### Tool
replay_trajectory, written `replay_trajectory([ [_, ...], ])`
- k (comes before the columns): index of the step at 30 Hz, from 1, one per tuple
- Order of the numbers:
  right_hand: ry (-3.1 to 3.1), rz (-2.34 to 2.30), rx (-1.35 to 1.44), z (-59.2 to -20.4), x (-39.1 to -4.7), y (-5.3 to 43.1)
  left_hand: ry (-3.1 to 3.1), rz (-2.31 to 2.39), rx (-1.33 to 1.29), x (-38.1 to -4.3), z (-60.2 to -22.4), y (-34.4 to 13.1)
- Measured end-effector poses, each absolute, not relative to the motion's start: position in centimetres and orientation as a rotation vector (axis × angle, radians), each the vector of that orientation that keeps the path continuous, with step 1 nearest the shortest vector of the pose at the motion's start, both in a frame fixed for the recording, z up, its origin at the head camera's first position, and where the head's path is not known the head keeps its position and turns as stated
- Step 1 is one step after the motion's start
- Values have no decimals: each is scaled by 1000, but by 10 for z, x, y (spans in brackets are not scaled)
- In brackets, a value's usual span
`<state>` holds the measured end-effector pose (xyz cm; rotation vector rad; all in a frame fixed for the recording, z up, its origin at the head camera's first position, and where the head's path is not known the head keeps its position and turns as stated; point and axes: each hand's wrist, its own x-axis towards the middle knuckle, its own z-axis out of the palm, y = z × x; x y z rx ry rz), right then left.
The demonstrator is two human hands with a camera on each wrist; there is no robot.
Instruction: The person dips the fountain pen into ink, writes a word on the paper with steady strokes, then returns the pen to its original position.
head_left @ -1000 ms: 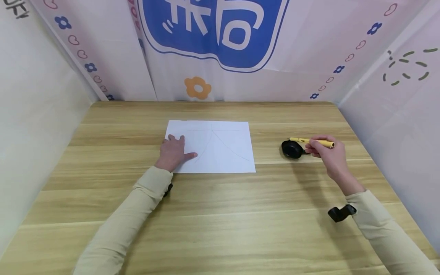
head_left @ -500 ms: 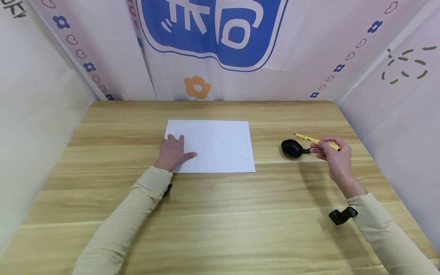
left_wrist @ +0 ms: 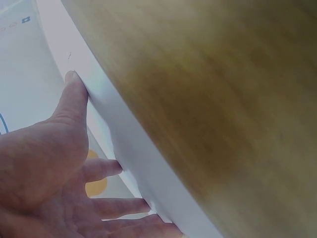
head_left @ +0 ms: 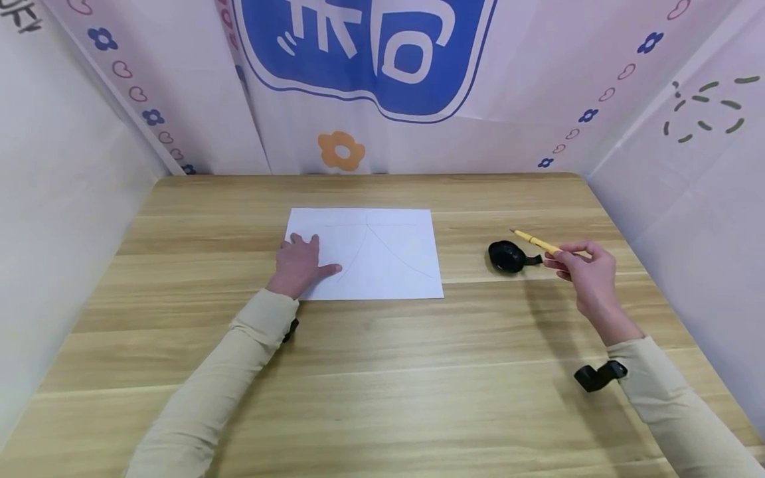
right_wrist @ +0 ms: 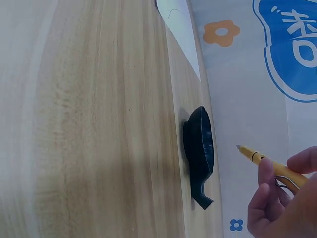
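Observation:
On the sheet of white paper (head_left: 382, 282), my left hand (head_left: 295, 267) lies with its fingers and thumb spread over the left part. Thin lines are drawn on the sheet: a horizontal one, a short upright crossing it, and two curved strokes spreading downward. My right hand (head_left: 593, 282) pinches a yellow pen (head_left: 536, 241) between thumb and fingers, its bare tip pointing left and away from me. The right wrist view shows the tip raised above the table, beside a small black bowl with a short bent handle (right_wrist: 197, 141). In the left wrist view, my fingertips press the paper.
The wood-grain table (head_left: 370, 392) reaches back to a printed cloth wall (head_left: 508, 146) with a blue sign and an orange flower. White side walls stand at left and right. A black camera mount (head_left: 599, 376) sits at the right wrist.
My right hand has moved right with the pen, whose tip has swung away from the black bowl's rim. My left hand stays in place on the paper.

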<state>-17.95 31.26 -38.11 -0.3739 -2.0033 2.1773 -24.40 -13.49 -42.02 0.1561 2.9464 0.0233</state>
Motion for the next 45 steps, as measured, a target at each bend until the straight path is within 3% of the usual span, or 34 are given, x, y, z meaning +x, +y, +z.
replay_trajectory([
  [7,-2191,2024,-516,-382,-178,317,2953,47,161,-244,-421,-135],
  [14,-2582,1539,-677,-388,-176,320,2956,27,167,-243,-421,-135],
  [22,-2767,1300,-594,-401,-173,323,2950,21,162,-243,-420,-134],
  [45,-2906,1231,-484,-419,-171,323,2943,42,166,-245,-419,-135],
])
